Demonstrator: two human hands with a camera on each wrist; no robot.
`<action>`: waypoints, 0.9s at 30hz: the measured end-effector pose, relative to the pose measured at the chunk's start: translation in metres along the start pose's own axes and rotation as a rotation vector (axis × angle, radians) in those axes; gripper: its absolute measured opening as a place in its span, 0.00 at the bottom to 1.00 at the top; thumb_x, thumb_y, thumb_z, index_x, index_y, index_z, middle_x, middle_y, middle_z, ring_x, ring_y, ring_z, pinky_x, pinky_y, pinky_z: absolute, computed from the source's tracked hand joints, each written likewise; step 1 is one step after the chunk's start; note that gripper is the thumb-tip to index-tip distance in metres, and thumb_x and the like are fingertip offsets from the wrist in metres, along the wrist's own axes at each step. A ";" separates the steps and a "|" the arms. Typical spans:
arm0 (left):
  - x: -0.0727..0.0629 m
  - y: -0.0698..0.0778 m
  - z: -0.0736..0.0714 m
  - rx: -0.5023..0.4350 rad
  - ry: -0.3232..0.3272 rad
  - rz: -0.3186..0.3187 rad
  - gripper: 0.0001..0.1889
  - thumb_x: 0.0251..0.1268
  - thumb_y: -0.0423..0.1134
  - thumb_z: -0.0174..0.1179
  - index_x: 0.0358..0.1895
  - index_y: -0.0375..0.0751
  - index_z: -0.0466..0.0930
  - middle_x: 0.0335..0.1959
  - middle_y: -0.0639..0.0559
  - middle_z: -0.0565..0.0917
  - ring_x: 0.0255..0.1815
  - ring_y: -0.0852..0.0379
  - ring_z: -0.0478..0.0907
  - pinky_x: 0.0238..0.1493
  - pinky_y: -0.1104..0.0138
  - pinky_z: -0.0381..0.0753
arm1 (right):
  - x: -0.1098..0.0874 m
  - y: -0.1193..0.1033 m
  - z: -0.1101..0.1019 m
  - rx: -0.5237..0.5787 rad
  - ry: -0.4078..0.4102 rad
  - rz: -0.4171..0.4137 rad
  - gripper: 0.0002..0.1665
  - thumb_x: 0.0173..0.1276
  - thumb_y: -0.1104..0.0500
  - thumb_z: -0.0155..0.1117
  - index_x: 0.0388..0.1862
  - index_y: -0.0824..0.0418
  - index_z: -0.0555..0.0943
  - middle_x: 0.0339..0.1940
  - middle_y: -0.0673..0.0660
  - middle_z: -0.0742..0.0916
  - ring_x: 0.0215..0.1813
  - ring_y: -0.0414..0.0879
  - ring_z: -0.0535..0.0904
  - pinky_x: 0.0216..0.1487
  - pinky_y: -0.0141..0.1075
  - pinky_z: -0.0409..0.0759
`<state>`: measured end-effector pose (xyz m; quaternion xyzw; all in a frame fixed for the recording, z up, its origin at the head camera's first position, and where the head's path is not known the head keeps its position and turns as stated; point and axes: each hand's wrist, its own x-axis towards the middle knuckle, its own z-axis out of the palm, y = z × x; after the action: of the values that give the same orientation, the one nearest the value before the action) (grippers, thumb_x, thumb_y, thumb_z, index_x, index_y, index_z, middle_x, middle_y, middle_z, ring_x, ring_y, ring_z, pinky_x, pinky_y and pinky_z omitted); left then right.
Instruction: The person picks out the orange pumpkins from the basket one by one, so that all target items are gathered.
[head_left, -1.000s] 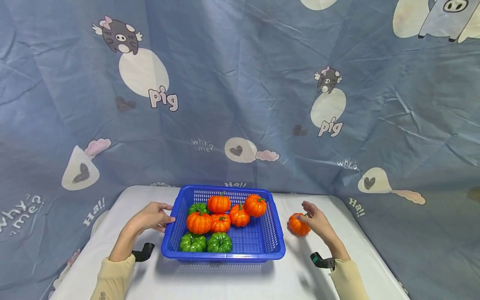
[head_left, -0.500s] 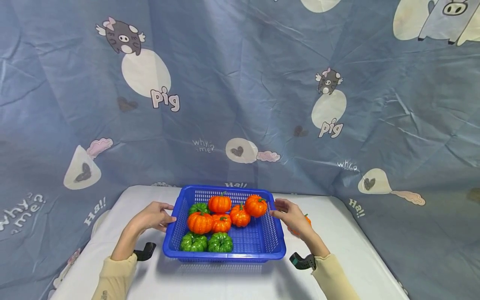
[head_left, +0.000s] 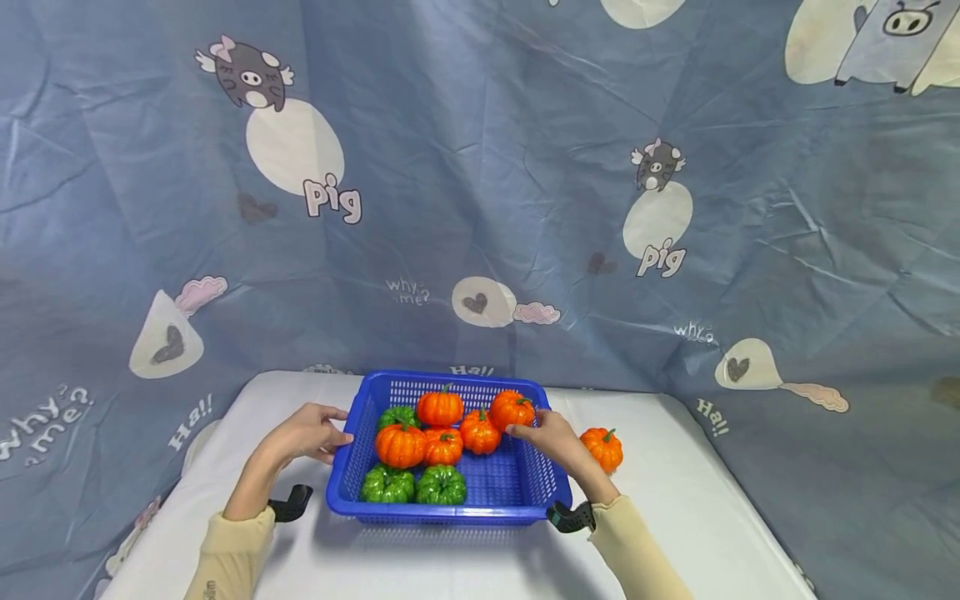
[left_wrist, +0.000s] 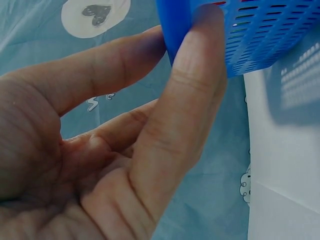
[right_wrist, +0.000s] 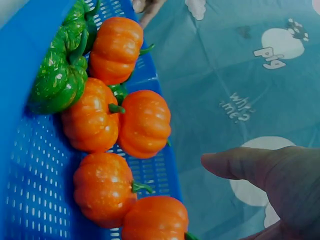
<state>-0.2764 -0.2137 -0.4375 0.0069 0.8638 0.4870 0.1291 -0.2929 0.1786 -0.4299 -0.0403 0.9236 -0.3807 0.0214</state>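
Right grip, previously outside basket, now over its edge by the 2-o'clock orange pumpkin; spread, empty. Left grip pinches basket at 9 o'clock. Fingertip-pumpkin gap: right-wrist view only.

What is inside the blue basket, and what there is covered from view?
Five orange pumpkins and three green pumpkins show inside the blue basket. The back green pumpkin is partly covered by an orange one; the basket floor beneath them is hidden.
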 end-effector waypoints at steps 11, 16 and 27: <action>0.001 -0.002 0.002 0.004 -0.005 -0.006 0.31 0.61 0.32 0.63 0.64 0.18 0.63 0.33 0.41 0.84 0.29 0.55 0.82 0.33 0.59 0.87 | 0.018 0.002 0.015 -0.040 0.049 0.047 0.25 0.57 0.46 0.69 0.35 0.68 0.78 0.29 0.55 0.80 0.30 0.47 0.73 0.29 0.34 0.71; 0.002 -0.002 0.000 0.009 -0.003 -0.011 0.31 0.61 0.32 0.63 0.64 0.19 0.63 0.33 0.40 0.84 0.29 0.55 0.82 0.33 0.60 0.87 | 0.026 0.000 0.019 -0.078 0.078 0.033 0.21 0.58 0.47 0.68 0.30 0.65 0.77 0.24 0.54 0.76 0.27 0.47 0.72 0.26 0.34 0.69; 0.001 -0.001 0.000 -0.005 -0.002 -0.004 0.31 0.61 0.32 0.63 0.64 0.18 0.63 0.34 0.40 0.84 0.30 0.55 0.82 0.34 0.59 0.87 | 0.040 -0.001 0.028 -0.099 0.161 0.019 0.22 0.63 0.46 0.66 0.20 0.60 0.71 0.20 0.52 0.71 0.24 0.47 0.69 0.24 0.34 0.67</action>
<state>-0.2769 -0.2136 -0.4385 0.0053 0.8624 0.4889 0.1309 -0.3306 0.1546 -0.4497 -0.0019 0.9404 -0.3362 -0.0513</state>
